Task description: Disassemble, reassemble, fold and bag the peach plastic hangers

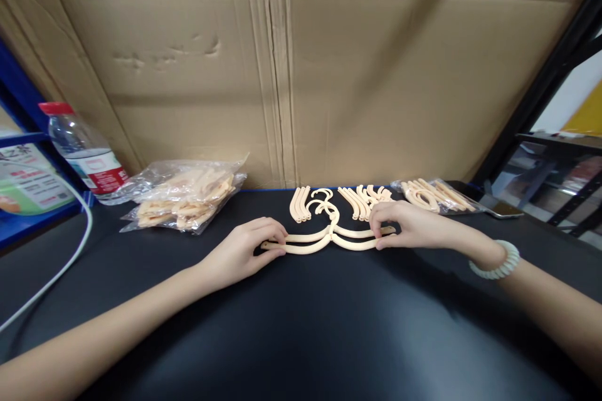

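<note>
Two beige plastic hangers lie one in front of the other on the black table, their hooks toward the back. The front hanger (308, 249) has its left arm end pinched between the thumb and fingers of my left hand (254, 243). My right hand (399, 225) grips the right arm end of the same hanger, with its fingers over the end of the rear hanger (305, 238) too. Behind them are loose curved arm pieces (300, 203), more arm pieces (355, 203) and several hook pieces (376, 193).
Bagged beige parts (188, 194) lie at the back left beside a red-capped bottle (96, 163). Another bag (437, 194) and a phone (503, 207) are at the back right. A white cable (79, 244) crosses the left side; cardboard (197, 75) stands behind.
</note>
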### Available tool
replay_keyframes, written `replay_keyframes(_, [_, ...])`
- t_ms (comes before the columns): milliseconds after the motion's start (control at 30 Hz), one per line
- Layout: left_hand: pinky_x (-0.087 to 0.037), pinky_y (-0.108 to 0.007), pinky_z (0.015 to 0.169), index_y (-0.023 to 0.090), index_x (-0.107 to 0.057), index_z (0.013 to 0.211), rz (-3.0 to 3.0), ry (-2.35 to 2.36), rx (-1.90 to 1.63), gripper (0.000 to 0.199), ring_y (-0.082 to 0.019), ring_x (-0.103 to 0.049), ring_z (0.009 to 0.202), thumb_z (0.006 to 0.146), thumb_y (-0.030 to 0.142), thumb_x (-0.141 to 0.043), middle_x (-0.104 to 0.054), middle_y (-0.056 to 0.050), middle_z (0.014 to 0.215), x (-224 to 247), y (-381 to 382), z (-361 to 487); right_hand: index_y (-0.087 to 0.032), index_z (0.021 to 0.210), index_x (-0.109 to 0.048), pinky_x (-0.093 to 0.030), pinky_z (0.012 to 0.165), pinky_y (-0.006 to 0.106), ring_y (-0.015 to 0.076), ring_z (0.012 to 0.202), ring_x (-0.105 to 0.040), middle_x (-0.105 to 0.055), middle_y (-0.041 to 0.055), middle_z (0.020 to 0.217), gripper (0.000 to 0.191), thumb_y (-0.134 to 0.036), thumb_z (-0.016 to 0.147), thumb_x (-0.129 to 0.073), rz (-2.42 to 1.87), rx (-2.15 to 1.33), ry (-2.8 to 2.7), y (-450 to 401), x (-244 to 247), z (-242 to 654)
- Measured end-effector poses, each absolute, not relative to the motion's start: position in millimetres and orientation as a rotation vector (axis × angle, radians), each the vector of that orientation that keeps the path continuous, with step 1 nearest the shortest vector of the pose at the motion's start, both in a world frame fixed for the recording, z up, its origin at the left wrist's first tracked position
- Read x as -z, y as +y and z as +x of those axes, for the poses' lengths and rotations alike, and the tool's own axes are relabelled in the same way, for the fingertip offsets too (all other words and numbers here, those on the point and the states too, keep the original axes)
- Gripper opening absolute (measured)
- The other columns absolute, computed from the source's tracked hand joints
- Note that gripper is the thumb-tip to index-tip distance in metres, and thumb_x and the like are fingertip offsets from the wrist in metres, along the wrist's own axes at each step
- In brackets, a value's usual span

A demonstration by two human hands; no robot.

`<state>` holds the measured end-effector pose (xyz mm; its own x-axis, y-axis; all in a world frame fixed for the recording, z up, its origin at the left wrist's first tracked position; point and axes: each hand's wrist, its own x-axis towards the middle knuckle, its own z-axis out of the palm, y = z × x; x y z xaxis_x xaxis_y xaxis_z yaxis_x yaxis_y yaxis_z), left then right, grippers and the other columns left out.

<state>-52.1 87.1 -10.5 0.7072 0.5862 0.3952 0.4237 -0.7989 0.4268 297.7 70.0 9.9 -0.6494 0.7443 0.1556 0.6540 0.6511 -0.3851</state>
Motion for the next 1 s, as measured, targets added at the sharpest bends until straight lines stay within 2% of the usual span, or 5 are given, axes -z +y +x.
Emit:
replay_keyframes(233, [-0.050,-0.028,0.080,0.020,-0.064,0.093,2.688,0.776,-0.829,0.008,-0.019,-0.063,0.089,0.090,0.021,-0.056,-0.066,-0.007,0.097,18,89,-50,-0.018,0.071,-0.063,-0.042,0.070,0.029,0.0151,0.072,-0.056,-0.061,0.0012,0.077,0.012,-0.025,0.079,-0.068,-1.182,-0.363,-2.572,68,-12,294])
replay_keyframes(433, [-0.052,-0.032,0.083,0.018,-0.061,0.100,2.814,0.744,-0.848,0.013,-0.019,-0.062,0.093,0.091,0.017,-0.052,-0.064,-0.008,0.101,21,88,-49,-0.017,0.076,-0.064,-0.044,0.066,0.027,0.0153,0.071,-0.059,-0.066,0.0031,0.077,0.012,-0.028,0.082,-0.063,-1.228,-0.320,-2.440,65,-20,285])
replay_keyframes(667, [-0.052,-0.031,0.084,0.018,-0.061,0.095,2.837,0.676,-0.871,0.013,-0.018,-0.061,0.095,0.092,0.014,-0.050,-0.064,-0.008,0.101,19,85,-49,-0.017,0.073,-0.066,-0.040,0.059,0.024,0.0128,0.063,-0.060,-0.069,0.0024,0.070,0.015,-0.023,0.084,-0.058,-1.525,-0.042,-2.335,102,-24,240])
replay_keyframes(800, [-0.052,-0.032,0.084,0.018,-0.062,0.093,2.859,0.678,-0.860,0.012,-0.019,-0.061,0.095,0.092,0.014,-0.051,-0.064,-0.008,0.101,19,84,-49,-0.014,0.068,-0.068,-0.040,0.057,0.027,0.0164,0.062,-0.062,-0.068,0.0061,0.067,0.020,-0.028,0.081,-0.063,-1.705,0.007,-2.342,132,-28,209])
replay_keyframes(1000, [-0.052,-0.034,0.084,0.018,-0.062,0.094,2.867,0.654,-0.850,0.014,-0.019,-0.061,0.094,0.092,0.012,-0.050,-0.066,-0.008,0.100,20,85,-50,-0.013,0.096,-0.064,-0.053,0.072,0.033,0.0160,0.080,-0.064,-0.067,0.0052,0.093,0.026,-0.038,0.090,-0.062,-2.013,-0.038,-2.357,150,-34,186])
